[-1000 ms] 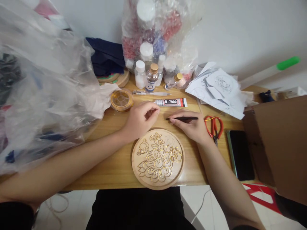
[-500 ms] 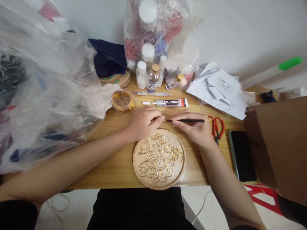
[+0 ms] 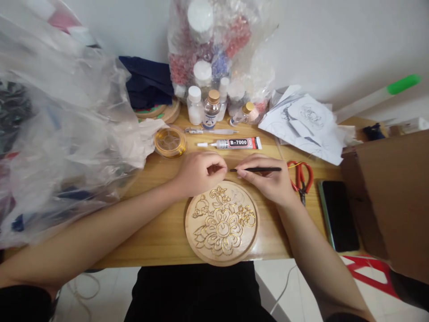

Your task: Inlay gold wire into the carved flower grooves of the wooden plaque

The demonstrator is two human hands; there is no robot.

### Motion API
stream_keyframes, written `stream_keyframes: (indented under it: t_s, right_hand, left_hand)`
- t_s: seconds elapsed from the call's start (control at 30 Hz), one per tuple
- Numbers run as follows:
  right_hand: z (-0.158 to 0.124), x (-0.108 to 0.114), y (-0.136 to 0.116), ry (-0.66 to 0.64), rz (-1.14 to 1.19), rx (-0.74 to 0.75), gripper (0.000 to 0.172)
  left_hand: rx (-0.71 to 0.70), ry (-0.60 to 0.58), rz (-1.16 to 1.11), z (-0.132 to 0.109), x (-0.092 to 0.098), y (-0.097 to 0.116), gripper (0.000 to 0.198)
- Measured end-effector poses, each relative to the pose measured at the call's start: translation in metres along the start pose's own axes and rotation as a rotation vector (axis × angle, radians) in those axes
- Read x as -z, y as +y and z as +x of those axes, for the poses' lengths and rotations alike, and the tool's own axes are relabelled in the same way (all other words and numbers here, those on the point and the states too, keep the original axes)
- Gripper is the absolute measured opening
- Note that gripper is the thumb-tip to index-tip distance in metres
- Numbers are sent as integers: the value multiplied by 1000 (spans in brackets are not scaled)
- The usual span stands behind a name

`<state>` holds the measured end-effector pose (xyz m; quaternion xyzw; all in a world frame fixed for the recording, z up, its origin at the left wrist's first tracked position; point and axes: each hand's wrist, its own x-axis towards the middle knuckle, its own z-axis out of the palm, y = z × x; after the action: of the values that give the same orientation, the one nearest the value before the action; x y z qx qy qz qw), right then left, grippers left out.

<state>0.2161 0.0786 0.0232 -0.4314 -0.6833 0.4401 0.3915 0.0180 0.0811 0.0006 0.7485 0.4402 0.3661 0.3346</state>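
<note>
My left hand point(image 3: 204, 173) is closed in a pinch above the rim of a round wooden plate point(image 3: 189, 223); what its fingertips hold, if anything, is too small to make out. Facing it, my right hand point(image 3: 266, 176) grips slim black tweezers point(image 3: 263, 169) like a pen, their tip pointing left, a short gap from the left fingertips. A thin gold wire point(image 3: 295, 165) shows to the right of my right hand, passing over red-handled pliers point(image 3: 302, 179). Gold wire outlines point(image 3: 223, 229) form a large flower and smaller motifs on the plate, with pencil lines at its upper right.
Behind my hands lie a glue tube point(image 3: 236, 143), a pen point(image 3: 211, 131) and a spool of gold wire point(image 3: 170, 141). Several bottles point(image 3: 211, 109) stand farther back. Plastic bags point(image 3: 77, 134) crowd the left; papers point(image 3: 303, 123), a phone point(image 3: 338, 217) and a cardboard box point(image 3: 392, 197) are right.
The tweezers' tip and my left fingertips are slightly farther apart than before. The view has shifted a little; the plate stays in place.
</note>
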Motion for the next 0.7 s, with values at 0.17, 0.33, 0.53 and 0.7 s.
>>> stream_keyframes:
  t_s: [0.17, 0.33, 0.53, 0.7]
  right_hand:
    - [0, 5, -1, -4, -9, -19, 6]
    - [0, 14, 3, -12, 11, -110, 11]
    - [-5, 23, 3, 155, 304, -160, 11]
    - [-11, 27, -10, 71, 166, -149, 15]
  left_hand:
    - [-14, 2, 14, -1, 0, -1, 10]
    - [-153, -23, 9, -1, -2, -3, 9]
    - [-520, 46, 318, -5, -1, -2, 12]
    - [-584, 115, 400, -6, 1, -1, 7]
